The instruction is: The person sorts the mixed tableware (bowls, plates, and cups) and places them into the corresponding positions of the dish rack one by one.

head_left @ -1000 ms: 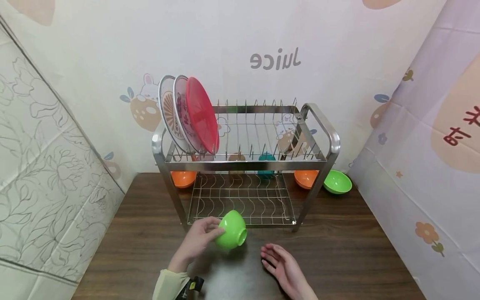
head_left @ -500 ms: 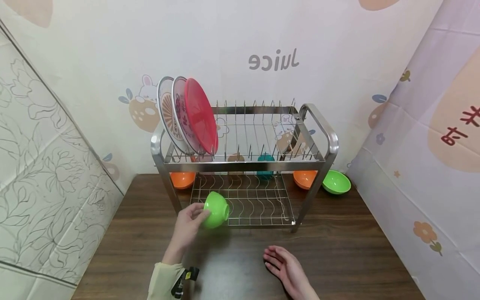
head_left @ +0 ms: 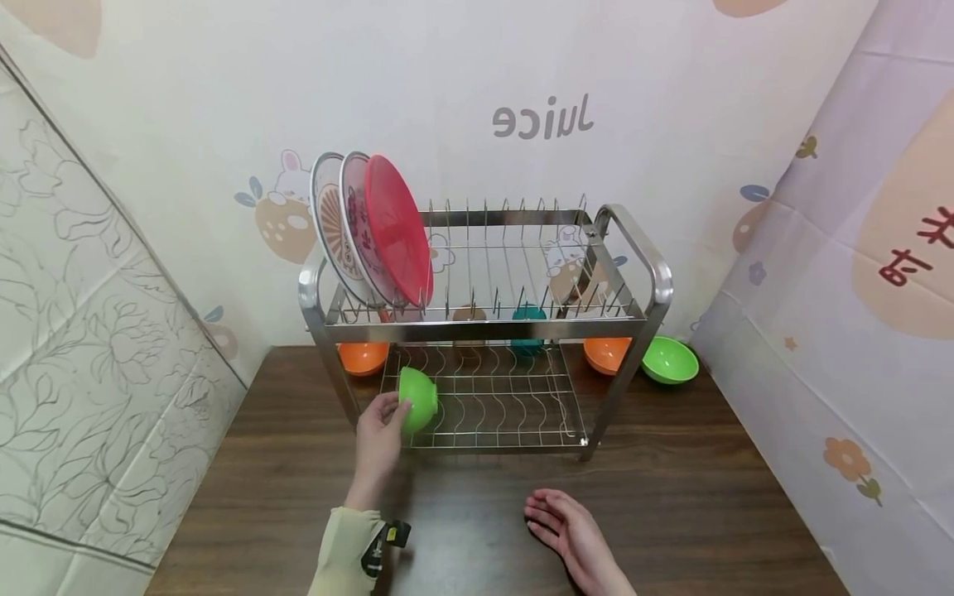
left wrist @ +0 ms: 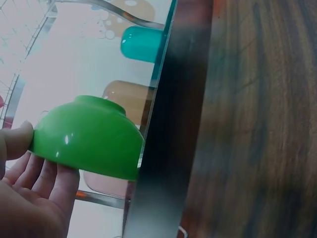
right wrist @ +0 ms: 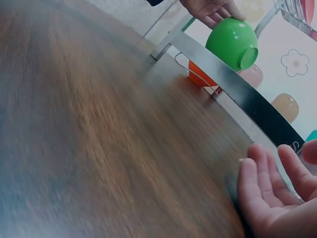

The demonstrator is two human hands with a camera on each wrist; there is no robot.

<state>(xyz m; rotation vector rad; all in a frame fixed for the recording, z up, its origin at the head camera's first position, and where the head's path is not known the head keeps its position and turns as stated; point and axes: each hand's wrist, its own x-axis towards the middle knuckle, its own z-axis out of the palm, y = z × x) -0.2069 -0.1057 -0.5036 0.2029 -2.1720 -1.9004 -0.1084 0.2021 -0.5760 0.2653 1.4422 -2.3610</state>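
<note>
My left hand (head_left: pixel 378 439) pinches a green bowl (head_left: pixel 419 402) by its rim, thumb on the outside. The bowl is tipped on its side, its foot facing right, over the front left of the lower wire tier (head_left: pixel 507 406) of a metal dish rack (head_left: pixel 484 332). In the left wrist view the green bowl (left wrist: pixel 89 139) is close to the rack's front bar; whether it touches cannot be told. My right hand (head_left: pixel 570 534) lies near the table in front of the rack, fingers loosely curled, holding nothing. The right wrist view shows that right hand (right wrist: pixel 275 198) with its palm turned up.
A red plate (head_left: pixel 400 232) and two patterned plates stand upright on the rack's upper left. Behind the rack are a brown cup (head_left: pixel 469 324), a teal cup (head_left: pixel 528 328), a pink cup (right wrist: pixel 251 75), orange bowls (head_left: pixel 363 358) and another green bowl (head_left: pixel 670 361).
My left hand has carried the green bowl left and away from me, from above the table to the rack's lower tier. My right hand has barely moved.
</note>
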